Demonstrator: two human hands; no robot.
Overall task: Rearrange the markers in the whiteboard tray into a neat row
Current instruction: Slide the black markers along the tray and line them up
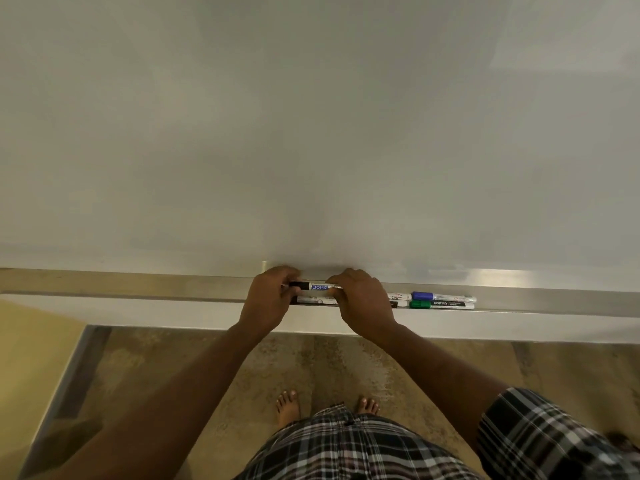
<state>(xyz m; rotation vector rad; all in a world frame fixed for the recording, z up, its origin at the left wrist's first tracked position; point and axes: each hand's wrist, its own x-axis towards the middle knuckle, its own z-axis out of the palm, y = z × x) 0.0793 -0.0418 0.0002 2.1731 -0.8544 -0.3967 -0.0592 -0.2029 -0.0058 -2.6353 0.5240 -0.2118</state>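
Observation:
A metal whiteboard tray [554, 301] runs across the view under the board. My left hand [268, 299] and my right hand [363, 299] both grip a white marker with a black cap [317, 286], held level just above the tray. Below it another white marker [313, 300] lies in the tray, partly hidden by my hands. To the right lie a blue-capped marker [441, 297] at the back and a green-capped marker [440, 304] in front of it. Two more white marker ends [398, 299] show beside my right wrist.
The whiteboard [311, 133] fills the upper view. Its lower frame [173, 315] hangs over a brown floor [173, 375]. My bare feet [325, 407] and checked clothing are below. A metal strip [69, 386] runs along the floor at the left.

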